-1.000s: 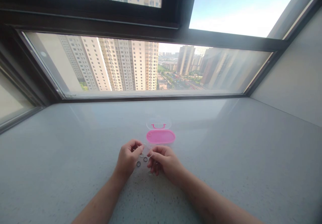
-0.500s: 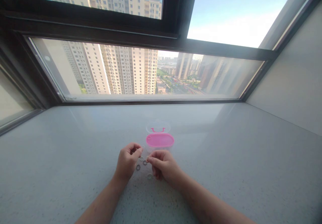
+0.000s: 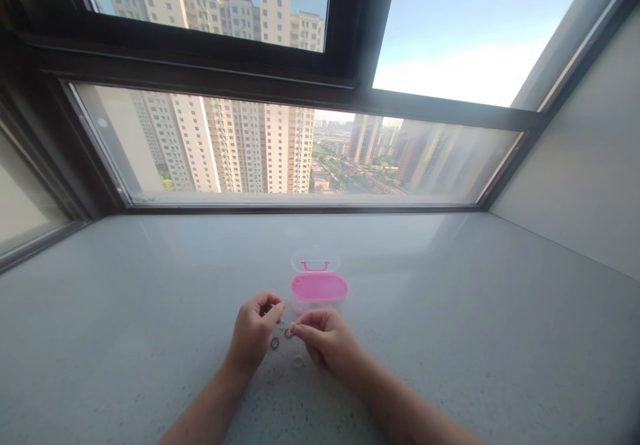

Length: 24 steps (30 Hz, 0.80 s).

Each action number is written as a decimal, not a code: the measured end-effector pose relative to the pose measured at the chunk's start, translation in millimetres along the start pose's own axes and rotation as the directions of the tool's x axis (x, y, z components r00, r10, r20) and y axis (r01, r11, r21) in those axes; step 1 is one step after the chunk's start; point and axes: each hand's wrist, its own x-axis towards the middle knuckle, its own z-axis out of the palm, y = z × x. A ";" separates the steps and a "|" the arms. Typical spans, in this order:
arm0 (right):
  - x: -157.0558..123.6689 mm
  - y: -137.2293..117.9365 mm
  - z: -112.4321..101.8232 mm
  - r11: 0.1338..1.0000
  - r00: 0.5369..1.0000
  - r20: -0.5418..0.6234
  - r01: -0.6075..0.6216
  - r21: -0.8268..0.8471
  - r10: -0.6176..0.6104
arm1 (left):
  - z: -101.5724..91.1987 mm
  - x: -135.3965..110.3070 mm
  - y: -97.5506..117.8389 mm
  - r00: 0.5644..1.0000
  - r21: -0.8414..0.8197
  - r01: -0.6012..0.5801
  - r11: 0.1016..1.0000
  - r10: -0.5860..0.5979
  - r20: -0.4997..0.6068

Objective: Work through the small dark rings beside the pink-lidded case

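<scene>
At the left of the speckled grey stone desk, a left hand curled narrow, thumb on finger, with no telling whether holding anything. Just right of it, flat on the desk between both hands, a tiny dark ring: probably very light, bendy and quick to slip, so best pinched by its thin edge with two fingertips. Further right, a right hand pinched narrow at a second tiny ring, held or only touched hard to tell, near a pink oval plastic box.
</scene>
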 end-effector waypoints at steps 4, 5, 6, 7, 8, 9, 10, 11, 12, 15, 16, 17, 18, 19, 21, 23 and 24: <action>1.5 2.1 -0.5 1.000 1.000 -0.002 0.026 0.009 -0.026 | -0.3 -0.4 -0.1 1.000 0.007 0.006 1.000 -0.006 0.010; 1.5 2.2 -0.4 1.000 1.000 -0.003 0.025 0.010 -0.025 | -0.3 -0.4 0.0 1.000 0.009 0.008 1.000 -0.008 0.014; 1.5 2.1 -0.2 1.000 1.000 -0.005 0.023 0.011 -0.023 | -0.3 -0.5 0.1 1.000 0.011 0.011 1.000 -0.011 0.018; 1.2 1.8 0.0 1.000 1.000 -0.007 0.022 0.011 -0.022 | -0.3 -0.5 0.3 1.000 0.012 0.011 1.000 -0.012 0.021; 0.9 1.2 0.3 1.000 1.000 -0.005 0.020 0.009 -0.020 | -0.3 -0.5 0.6 1.000 0.013 0.013 1.000 -0.013 0.024; 0.6 0.5 0.5 1.000 1.000 -0.003 0.017 0.008 -0.017 | -0.3 -0.5 0.8 1.000 0.014 0.012 1.000 -0.013 0.026; 0.3 -0.3 0.7 1.000 1.000 -0.002 0.016 0.007 -0.016 | -0.3 -0.5 1.0 0.999 0.014 0.012 1.000 -0.012 0.030; 0.0 -1.0 0.9 1.000 1.000 -0.001 0.014 0.004 -0.014 | -0.3 -0.4 1.0 0.999 0.014 0.011 1.000 -0.011 0.033; -0.2 -1.6 1.0 1.000 1.000 -0.001 0.013 0.002 -0.013 | -0.3 -0.3 0.9 0.999 0.013 0.011 1.000 -0.011 0.035; -0.5 -2.0 1.1 1.000 1.000 -0.009 0.014 -0.002 -0.014 | -0.4 0.0 0.1 0.999 0.006 0.014 1.000 -0.015 0.043; -0.4 -1.7 1.0 1.000 1.000 -0.010 0.013 -0.001 -0.013 | -0.5 0.1 -0.1 0.999 0.004 0.015 1.000 -0.016 0.045; -0.3 -1.3 1.0 1.000 1.000 -0.010 0.013 0.003 -0.013 | -0.5 0.2 -0.3 0.999 0.003 0.015 1.000 -0.015 0.048; -0.2 -0.8 0.9 1.000 1.000 -0.009 0.015 0.008 -0.015 | -0.6 0.1 -0.3 0.999 0.003 0.015 1.000 -0.015 0.051; 0.0 -0.3 0.9 1.000 1.000 -0.007 0.017 0.013 -0.017 | -0.7 0.0 -0.2 0.999 0.003 0.015 1.000 -0.015 0.052; 0.5 0.7 0.7 0.999 1.000 -0.007 0.024 0.024 -0.024 | -0.7 -0.3 0.3 0.998 0.006 0.016 1.000 -0.016 0.053; 1.1 1.3 0.5 0.999 1.000 -0.005 0.025 0.028 -0.025 | -0.7 -0.6 0.7 0.998 0.006 0.016 1.000 -0.017 0.057; 1.4 1.4 0.4 0.999 1.000 -0.003 0.022 0.030 -0.022 | -0.6 -0.6 0.8 0.998 0.004 0.016 1.000 -0.016 0.061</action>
